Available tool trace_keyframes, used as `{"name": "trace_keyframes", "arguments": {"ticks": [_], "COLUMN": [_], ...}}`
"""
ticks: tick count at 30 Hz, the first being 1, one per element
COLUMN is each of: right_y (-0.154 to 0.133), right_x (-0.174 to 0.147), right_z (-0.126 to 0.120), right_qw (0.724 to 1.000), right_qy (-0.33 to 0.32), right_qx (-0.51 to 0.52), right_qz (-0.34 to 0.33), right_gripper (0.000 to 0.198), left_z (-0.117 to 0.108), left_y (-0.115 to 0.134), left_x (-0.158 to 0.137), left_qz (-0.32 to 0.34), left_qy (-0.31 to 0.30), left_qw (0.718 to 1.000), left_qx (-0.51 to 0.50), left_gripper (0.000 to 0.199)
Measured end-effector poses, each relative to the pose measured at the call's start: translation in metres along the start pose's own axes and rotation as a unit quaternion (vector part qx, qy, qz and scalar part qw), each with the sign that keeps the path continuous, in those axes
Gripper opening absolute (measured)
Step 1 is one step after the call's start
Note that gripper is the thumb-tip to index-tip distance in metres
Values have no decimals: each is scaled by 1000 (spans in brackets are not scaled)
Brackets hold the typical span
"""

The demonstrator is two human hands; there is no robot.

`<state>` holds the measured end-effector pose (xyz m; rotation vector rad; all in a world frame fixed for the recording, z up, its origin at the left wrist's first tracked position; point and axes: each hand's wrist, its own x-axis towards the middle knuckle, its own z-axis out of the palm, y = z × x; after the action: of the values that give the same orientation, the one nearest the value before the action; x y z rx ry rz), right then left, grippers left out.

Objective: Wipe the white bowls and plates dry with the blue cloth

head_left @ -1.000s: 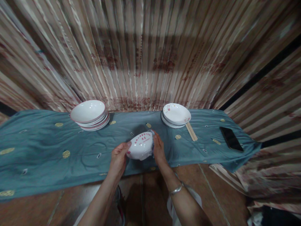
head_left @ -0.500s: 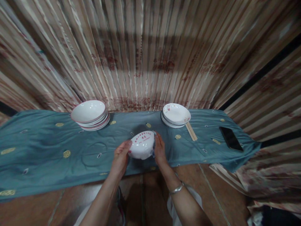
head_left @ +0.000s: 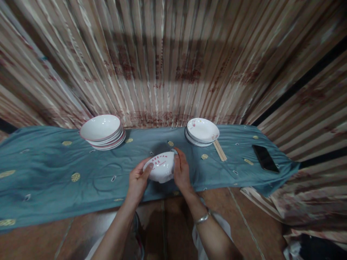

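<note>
A white bowl [head_left: 163, 169] with red lettering is tilted between my hands, above the front part of the cloth-covered table. My left hand [head_left: 138, 177] grips its left side, the thumb lying on the white outer surface. At the right side, my right hand [head_left: 181, 169] is closed around the rim with a bit of grey-blue cloth [head_left: 175, 151] under its fingers. Most of that cloth is hidden behind the hand and the bowl.
A stack of red-rimmed bowls [head_left: 101, 129] stands at the back left. At the back right is a stack of flower-patterned dishes [head_left: 203, 130], with chopsticks [head_left: 220, 151] beside it. A black phone [head_left: 265, 158] lies farther right on the blue-green tablecloth [head_left: 92, 162].
The bowl has shifted slightly left and turned a little. My right hand has slid left along its edge, and my left thumb now reaches further over the lettered surface.
</note>
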<state>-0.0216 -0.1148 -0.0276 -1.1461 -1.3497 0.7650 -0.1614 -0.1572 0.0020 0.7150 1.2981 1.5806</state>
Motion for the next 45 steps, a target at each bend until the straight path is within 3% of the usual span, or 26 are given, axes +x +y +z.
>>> {"name": "trace_keyframes", "arguments": {"ticks": [4,9,12,18,45], "right_y": [-5,-6,-2,11,38], "right_x": [-3,-4,-2,2,3], "right_z": [1,1,3,13,26], "right_qw": [998,997,999,986,934], "right_qy": [-27,-50,-40,2,66], "right_qx": [-31,-24,14,116,234], "right_qz": [-40,-58,-20,120,260], "right_gripper": [41,42,41,40,43], "left_z": [1,0,-3,-7,-3], "left_y": [2,7,8,8,5], "left_x": [-2,-2,0,2,3], "left_qz": [41,-11,-38,-51,-89], "left_qy": [7,-17,-14,13,30], "left_qw": [997,998,998,999,987], "left_qx": [58,59,40,-16,-131], "left_gripper": [40,38,40,39,43]}}
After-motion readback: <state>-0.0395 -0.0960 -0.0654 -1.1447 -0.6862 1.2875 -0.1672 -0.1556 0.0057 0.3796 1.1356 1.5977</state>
